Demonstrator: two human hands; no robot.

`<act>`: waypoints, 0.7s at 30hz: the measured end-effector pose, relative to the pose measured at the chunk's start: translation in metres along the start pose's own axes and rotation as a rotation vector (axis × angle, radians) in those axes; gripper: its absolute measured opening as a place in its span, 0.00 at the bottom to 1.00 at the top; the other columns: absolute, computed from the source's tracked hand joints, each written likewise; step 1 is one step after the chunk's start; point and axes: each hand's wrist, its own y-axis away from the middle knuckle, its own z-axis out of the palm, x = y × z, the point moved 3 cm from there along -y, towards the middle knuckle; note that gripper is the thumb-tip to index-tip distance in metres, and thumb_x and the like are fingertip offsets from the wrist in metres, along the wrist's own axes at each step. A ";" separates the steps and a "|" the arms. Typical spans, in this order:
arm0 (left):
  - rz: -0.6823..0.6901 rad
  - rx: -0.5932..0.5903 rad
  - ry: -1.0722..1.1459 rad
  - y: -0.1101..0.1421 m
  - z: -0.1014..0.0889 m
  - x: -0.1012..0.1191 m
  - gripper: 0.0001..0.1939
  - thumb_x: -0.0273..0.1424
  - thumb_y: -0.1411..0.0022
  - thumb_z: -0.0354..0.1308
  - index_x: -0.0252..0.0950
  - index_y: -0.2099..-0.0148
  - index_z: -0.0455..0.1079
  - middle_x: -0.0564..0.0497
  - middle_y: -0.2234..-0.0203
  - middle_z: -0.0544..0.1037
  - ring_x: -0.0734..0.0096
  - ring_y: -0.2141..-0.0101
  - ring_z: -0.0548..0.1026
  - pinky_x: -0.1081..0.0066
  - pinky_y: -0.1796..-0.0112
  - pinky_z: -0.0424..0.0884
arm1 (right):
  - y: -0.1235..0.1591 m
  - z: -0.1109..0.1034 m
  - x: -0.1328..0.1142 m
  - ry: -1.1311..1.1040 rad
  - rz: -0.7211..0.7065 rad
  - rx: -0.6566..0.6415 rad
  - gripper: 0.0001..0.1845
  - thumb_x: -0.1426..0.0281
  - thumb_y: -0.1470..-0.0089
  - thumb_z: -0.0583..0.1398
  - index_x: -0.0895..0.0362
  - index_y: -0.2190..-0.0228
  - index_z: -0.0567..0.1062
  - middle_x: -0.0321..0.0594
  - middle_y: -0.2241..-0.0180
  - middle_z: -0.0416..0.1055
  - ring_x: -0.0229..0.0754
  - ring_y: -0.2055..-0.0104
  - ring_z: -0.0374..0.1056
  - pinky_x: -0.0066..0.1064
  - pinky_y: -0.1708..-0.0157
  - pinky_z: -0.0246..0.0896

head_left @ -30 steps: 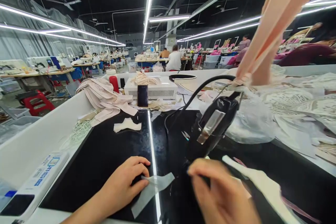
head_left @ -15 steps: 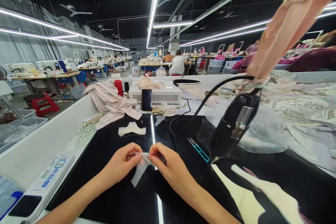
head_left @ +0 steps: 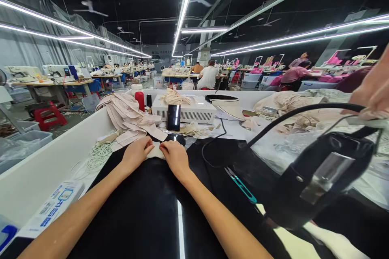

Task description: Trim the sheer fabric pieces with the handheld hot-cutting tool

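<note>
Far out over the black tabletop (head_left: 136, 210), both my hands meet at a small stack of cream fabric pieces (head_left: 156, 151). My left hand (head_left: 137, 154) is at its left end, thumb and fingers pinched together. At the right end my right hand (head_left: 174, 157) pinches in the same way. What lies between the fingertips is too small to make out; I cannot tell the thin whitish strip apart from the cream stack. Teal-handled thread snips (head_left: 243, 186) lie to the right of my right forearm.
A black hand-held device (head_left: 322, 182) with a thick cable hangs at the right from peach fabric strips. Cream cut pieces (head_left: 293, 243) lie beneath it. A phone (head_left: 173, 117) leans on a white vented box (head_left: 185, 109). Beige fabric (head_left: 127, 113) is heaped at the left wall.
My right hand came over to the left hand and both pinched the thin whitish strip. Then the two hands moved forward together to the cream stack. The hanging device swung to the right.
</note>
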 end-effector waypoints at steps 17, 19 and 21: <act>0.238 -0.011 -0.343 0.011 0.000 0.002 0.12 0.31 0.32 0.49 0.36 0.59 0.74 0.45 0.60 0.77 0.60 0.58 0.75 0.62 0.54 0.70 | 0.042 -0.012 -0.056 0.190 -0.304 0.006 0.10 0.69 0.34 0.55 0.55 0.59 0.77 0.39 0.55 0.77 0.45 0.51 0.69 0.37 0.55 0.62; 0.265 0.034 -0.339 0.015 -0.006 0.005 0.18 0.37 0.31 0.44 0.36 0.61 0.74 0.43 0.61 0.76 0.56 0.59 0.73 0.57 0.53 0.69 | 0.074 -0.019 -0.070 0.174 -0.433 -0.036 0.12 0.64 0.34 0.55 0.51 0.63 0.77 0.31 0.59 0.78 0.41 0.56 0.71 0.34 0.60 0.63; 0.290 0.065 -0.327 0.022 -0.008 0.010 0.24 0.42 0.31 0.39 0.35 0.60 0.73 0.42 0.60 0.76 0.55 0.59 0.73 0.54 0.51 0.68 | 0.114 -0.025 -0.073 0.038 -0.519 -0.092 0.14 0.59 0.34 0.54 0.49 0.64 0.78 0.28 0.64 0.79 0.42 0.62 0.72 0.35 0.68 0.61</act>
